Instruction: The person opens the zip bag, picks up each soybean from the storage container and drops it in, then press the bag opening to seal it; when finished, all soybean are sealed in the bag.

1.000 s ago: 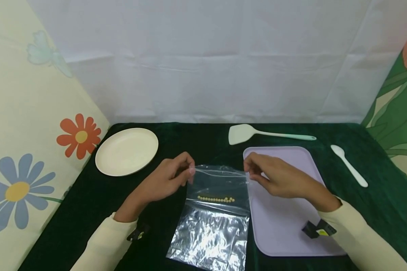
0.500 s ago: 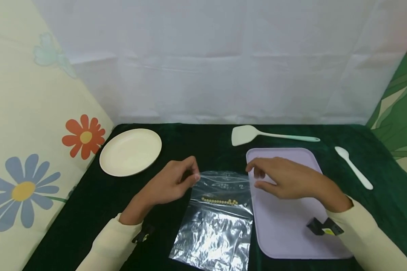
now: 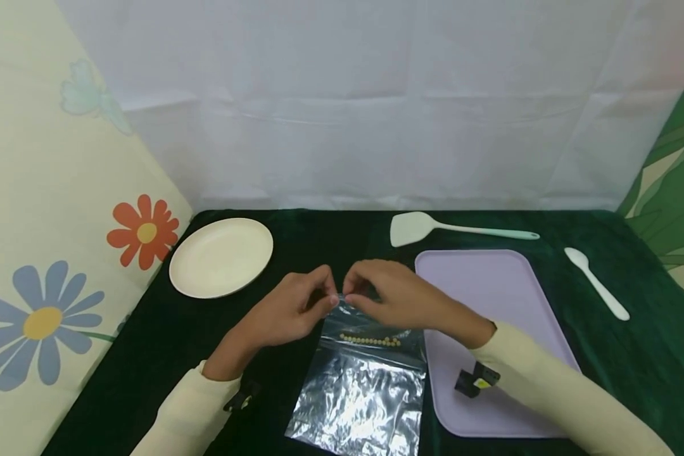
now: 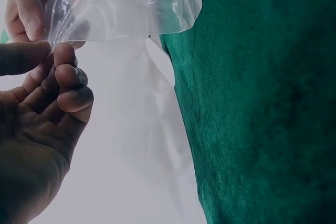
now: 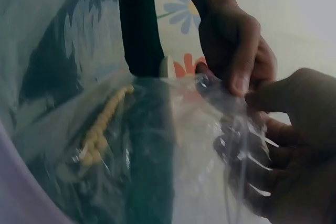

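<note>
A clear zip bag (image 3: 356, 399) lies over the dark green cloth, its top edge lifted. Inside it, small pale yellow balls (image 3: 370, 341) sit in a row along a fold. My left hand (image 3: 293, 307) pinches the bag's top left corner between thumb and forefinger. Right beside it, my right hand (image 3: 399, 294) pinches the same edge, the fingertips of both hands nearly meeting. In the right wrist view the zip strip (image 5: 239, 182) runs down from the pinched corner, and the right hand's other fingers show behind the clear film.
A lilac tray (image 3: 479, 272) lies to the right, under my right forearm. Behind it is a white spatula (image 3: 413, 228) with a mint handle, and a white spoon (image 3: 595, 282) lies farther right. A cream oval plate (image 3: 222, 258) stands at the back left.
My right hand has let go of the bag's top right corner and moved left to the left corner, where it pinches the edge. My left hand has kept its pinch there.
</note>
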A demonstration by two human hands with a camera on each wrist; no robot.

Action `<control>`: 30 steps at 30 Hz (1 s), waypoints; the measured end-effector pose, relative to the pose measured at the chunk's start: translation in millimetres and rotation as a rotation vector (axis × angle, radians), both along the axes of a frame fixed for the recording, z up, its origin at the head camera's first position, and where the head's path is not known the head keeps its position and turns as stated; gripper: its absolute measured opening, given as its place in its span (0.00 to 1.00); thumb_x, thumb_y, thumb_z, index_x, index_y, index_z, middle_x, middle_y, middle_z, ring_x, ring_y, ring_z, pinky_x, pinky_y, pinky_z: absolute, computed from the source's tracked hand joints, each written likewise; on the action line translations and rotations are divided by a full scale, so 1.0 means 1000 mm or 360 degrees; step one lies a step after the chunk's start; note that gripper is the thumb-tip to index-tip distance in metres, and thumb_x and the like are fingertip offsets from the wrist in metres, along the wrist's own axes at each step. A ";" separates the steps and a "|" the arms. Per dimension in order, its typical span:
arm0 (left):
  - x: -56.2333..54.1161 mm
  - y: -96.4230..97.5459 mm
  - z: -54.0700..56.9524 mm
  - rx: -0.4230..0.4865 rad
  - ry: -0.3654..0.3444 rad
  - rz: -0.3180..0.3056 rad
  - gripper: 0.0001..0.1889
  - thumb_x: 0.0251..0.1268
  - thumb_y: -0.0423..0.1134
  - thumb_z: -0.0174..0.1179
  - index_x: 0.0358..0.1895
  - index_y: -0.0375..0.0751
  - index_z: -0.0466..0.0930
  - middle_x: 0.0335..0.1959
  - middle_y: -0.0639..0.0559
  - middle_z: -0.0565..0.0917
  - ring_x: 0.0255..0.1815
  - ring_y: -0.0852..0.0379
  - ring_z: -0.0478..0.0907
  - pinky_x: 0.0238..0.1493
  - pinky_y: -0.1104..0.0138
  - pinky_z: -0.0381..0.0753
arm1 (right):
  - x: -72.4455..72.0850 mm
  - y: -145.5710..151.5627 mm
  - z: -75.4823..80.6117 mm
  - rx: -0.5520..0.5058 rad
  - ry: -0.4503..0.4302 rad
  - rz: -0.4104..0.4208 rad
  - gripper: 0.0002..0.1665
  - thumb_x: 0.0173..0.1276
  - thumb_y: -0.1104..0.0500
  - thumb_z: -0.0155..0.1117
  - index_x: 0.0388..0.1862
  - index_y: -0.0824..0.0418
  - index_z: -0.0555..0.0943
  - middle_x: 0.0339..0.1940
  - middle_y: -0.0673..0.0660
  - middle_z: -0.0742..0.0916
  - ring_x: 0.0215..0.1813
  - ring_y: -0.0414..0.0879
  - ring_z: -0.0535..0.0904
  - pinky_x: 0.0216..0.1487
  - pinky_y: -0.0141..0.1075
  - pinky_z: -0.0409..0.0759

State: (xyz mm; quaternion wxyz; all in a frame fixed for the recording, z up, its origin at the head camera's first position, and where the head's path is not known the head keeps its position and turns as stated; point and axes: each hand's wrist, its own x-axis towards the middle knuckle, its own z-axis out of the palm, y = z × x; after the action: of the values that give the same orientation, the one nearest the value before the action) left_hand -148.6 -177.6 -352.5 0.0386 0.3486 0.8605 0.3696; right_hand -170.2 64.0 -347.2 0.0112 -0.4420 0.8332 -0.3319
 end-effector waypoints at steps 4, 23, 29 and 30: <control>-0.001 0.001 -0.001 0.0003 0.0019 -0.0016 0.02 0.77 0.39 0.55 0.42 0.49 0.72 0.23 0.59 0.75 0.15 0.62 0.69 0.19 0.67 0.72 | 0.001 -0.008 -0.005 -0.0091 -0.0076 -0.0046 0.07 0.74 0.53 0.64 0.47 0.52 0.79 0.39 0.41 0.83 0.40 0.35 0.78 0.37 0.33 0.78; 0.001 0.005 -0.001 -0.0086 0.0044 -0.0058 0.04 0.77 0.37 0.53 0.41 0.51 0.71 0.19 0.61 0.72 0.14 0.64 0.66 0.17 0.68 0.68 | 0.009 -0.008 -0.012 0.0032 0.0035 -0.0295 0.04 0.70 0.52 0.65 0.38 0.48 0.85 0.31 0.37 0.84 0.31 0.28 0.77 0.42 0.34 0.77; 0.003 0.006 0.002 -0.0132 0.0073 -0.0062 0.05 0.76 0.36 0.55 0.41 0.51 0.71 0.19 0.61 0.72 0.14 0.64 0.66 0.16 0.69 0.67 | 0.011 0.000 -0.012 0.0053 -0.0035 -0.0327 0.05 0.69 0.51 0.65 0.38 0.48 0.86 0.31 0.37 0.85 0.33 0.28 0.78 0.45 0.35 0.77; 0.003 0.006 0.002 -0.0141 0.0077 -0.0054 0.05 0.75 0.36 0.55 0.41 0.51 0.71 0.19 0.61 0.72 0.14 0.64 0.67 0.17 0.69 0.68 | 0.011 0.002 -0.012 0.0049 -0.0057 -0.0328 0.05 0.69 0.51 0.65 0.38 0.48 0.86 0.31 0.37 0.85 0.32 0.29 0.79 0.41 0.33 0.78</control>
State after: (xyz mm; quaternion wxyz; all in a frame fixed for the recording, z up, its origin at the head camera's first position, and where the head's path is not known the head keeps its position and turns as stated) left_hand -145.6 -171.7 -350.2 0.0394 0.3700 0.8706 0.3220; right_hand -159.4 66.4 -359.3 -0.0014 -0.3479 0.8789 -0.3264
